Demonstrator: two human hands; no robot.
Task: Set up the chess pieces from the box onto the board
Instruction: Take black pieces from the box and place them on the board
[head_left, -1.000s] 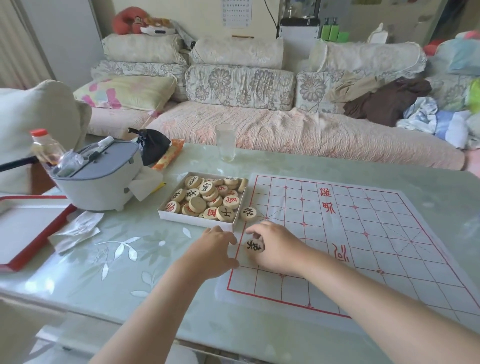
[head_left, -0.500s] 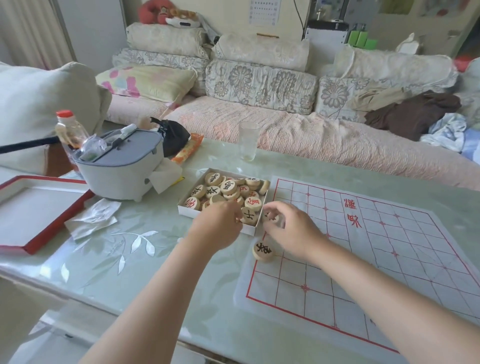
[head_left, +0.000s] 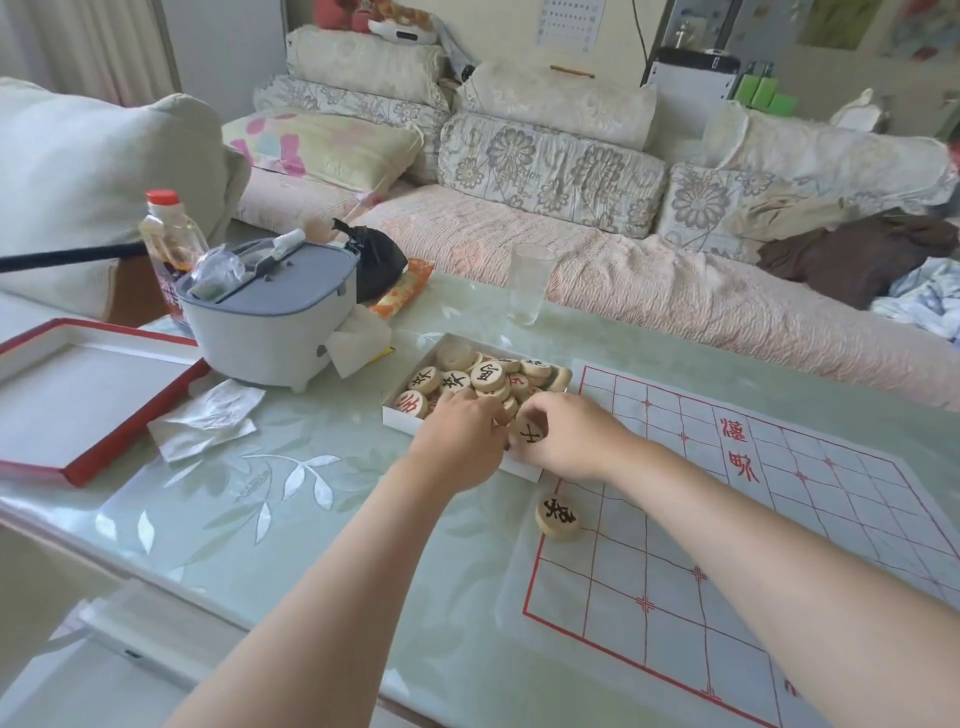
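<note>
The right fingers (head_left: 546, 406) curl over a black-marked piece (head_left: 530, 431) and pinch it, face toward me, just above the near corner of the box (head_left: 402, 417). A second ago those same fingers were setting a piece down. That placed piece (head_left: 558, 516) now lies free on the edge line of the board (head_left: 779, 499) nearest the box, close to the near corner. So the right hand (head_left: 571, 441) has let one go and fetched the next. The left hand (head_left: 460, 447) has moved off the table (head_left: 291, 519) and in over the box. Its fingertips are hidden among the heaped pieces (head_left: 470, 382), and I cannot tell whether they grip anything. I judge the task barely begun: one piece on the board, one in hand, the rest boxed.
</note>
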